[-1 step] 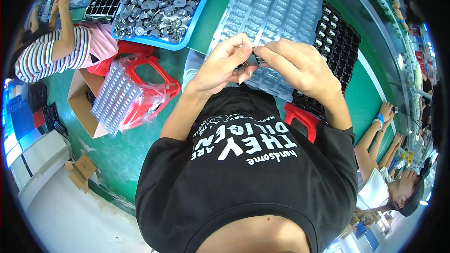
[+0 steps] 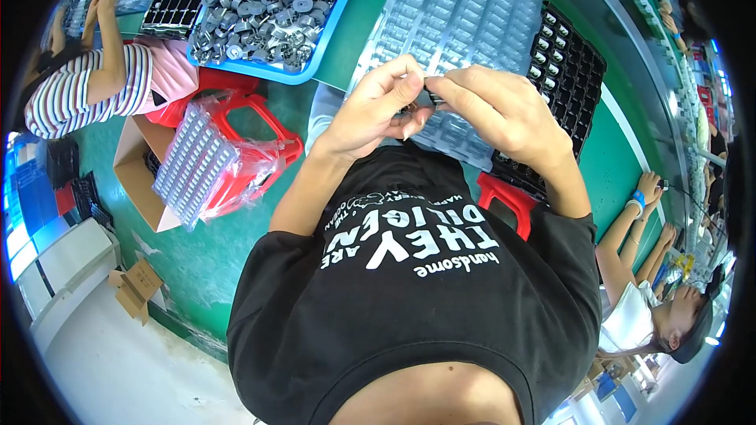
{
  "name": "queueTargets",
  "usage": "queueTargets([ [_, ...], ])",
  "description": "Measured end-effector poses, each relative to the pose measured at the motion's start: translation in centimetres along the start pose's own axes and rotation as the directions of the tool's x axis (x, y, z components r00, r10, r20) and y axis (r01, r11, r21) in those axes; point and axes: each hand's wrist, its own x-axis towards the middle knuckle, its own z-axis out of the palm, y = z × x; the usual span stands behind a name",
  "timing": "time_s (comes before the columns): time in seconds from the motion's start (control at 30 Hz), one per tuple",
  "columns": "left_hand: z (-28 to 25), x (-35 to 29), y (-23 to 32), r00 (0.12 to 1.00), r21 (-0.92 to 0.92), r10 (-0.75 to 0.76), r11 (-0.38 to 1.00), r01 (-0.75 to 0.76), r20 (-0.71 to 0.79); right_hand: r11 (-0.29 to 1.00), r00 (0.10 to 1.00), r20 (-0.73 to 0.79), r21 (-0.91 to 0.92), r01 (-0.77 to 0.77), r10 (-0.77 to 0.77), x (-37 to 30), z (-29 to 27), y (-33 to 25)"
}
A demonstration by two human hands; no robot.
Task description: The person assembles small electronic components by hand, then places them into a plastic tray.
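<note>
My left hand (image 2: 376, 109) and my right hand (image 2: 508, 116) meet in front of my chest, fingers closed around a small dark part (image 2: 430, 97). Most of that part is hidden by the fingertips, so its kind cannot be made out. Under and beyond my hands lies a clear plastic tray (image 2: 480, 20) with rows of pockets. To its right, partly beneath it, is a black tray (image 2: 584, 79) with small pale metallic pieces in some pockets. At the upper left, a blue bin (image 2: 303, 77) holds a heap of loose grey round parts (image 2: 264, 12).
A red stool (image 2: 260, 122) at left bears a plastic-wrapped tray (image 2: 197, 161) beside a cardboard box (image 2: 138, 157). A person in a striped sleeve (image 2: 83, 90) works at the far left. Another person's arms (image 2: 634, 228) reach in at right. A red stool (image 2: 508, 203) stands near my right elbow.
</note>
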Motion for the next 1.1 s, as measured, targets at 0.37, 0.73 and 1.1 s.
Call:
queueTargets([
  [0.37, 1.7, 0.7, -1.9, 1.0, -0.066, -0.021, 0.998, 0.021, -0.002, 0.795, 0.781, -0.271, 0.435, -0.422, 0.563, -4.8, 2.2, -1.9],
  [0.73, -0.7, 0.8, 0.1, 0.995, 0.307, 0.096, 0.946, -0.103, 0.035, 0.596, 0.642, -0.346, -0.242, -0.766, 0.684, -16.9, 0.8, -6.8],
  [1.1, -2.3, -0.7, 1.7, 1.0, 0.45, -0.012, 0.893, 0.004, 0.014, 0.611, 0.667, -0.154, -0.293, -0.736, 0.729, -17.8, 2.3, -4.4],
])
